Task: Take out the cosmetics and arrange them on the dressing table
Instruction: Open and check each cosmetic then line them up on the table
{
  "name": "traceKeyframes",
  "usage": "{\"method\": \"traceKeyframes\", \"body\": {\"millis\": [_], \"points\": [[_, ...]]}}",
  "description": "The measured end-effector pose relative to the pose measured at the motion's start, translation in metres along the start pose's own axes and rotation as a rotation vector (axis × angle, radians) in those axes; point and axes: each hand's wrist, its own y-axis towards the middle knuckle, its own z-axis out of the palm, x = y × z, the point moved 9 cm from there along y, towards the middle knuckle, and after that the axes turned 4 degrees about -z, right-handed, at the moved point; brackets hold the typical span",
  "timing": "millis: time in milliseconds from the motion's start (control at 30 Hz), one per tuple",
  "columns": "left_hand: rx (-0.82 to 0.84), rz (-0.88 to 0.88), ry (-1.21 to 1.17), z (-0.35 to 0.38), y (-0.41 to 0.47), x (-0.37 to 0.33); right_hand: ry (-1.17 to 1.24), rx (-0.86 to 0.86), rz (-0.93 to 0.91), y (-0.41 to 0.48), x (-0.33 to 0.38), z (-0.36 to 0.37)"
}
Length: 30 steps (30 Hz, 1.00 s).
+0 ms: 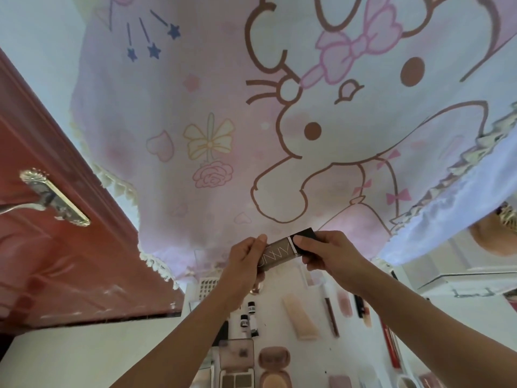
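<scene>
We hold the foundation bottle [279, 248] above the dressing table [356, 348], left hand [246, 260] pinching its body and right hand [334, 256] gripping its black cap; should the cap twist loose, the bottle could fall onto the small bottles [249, 317] below

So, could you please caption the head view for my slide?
Left hand and right hand hold a dark-capped bottle above cosmetics on the dressing table.
</scene>
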Motion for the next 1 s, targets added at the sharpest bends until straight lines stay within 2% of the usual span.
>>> {"method": "traceKeyframes", "body": {"millis": [100,300,433,533,667,733,900,1000], "points": [[-0.059,-0.003,-0.005,-0.009,0.003,-0.005,0.039,0.006,-0.001,0.0,-0.001,0.006],[-0.014,-0.024,-0.011,-0.008,0.003,-0.007,0.058,-0.006,0.01,0.0,-0.005,0.007],[-0.025,-0.098,0.056,-0.007,0.006,0.001,-0.044,-0.024,-0.056,-0.003,0.003,0.005],[-0.137,-0.111,0.093,-0.012,0.006,0.006,-0.165,-0.003,-0.069,-0.005,0.011,0.011],[-0.285,0.044,0.123,-0.019,0.005,-0.002,-0.186,-0.009,-0.053,-0.01,0.01,0.013],[-0.278,0.051,0.123,-0.017,0.005,-0.003,-0.16,-0.03,-0.061,-0.013,0.009,0.011],[-0.207,-0.085,0.153,-0.013,0.01,0.002,-0.165,-0.034,-0.116,-0.019,0.007,0.009],[-0.201,-0.11,0.176,-0.014,0.012,0.001,-0.184,-0.033,-0.138,-0.02,0.009,0.008]]}}
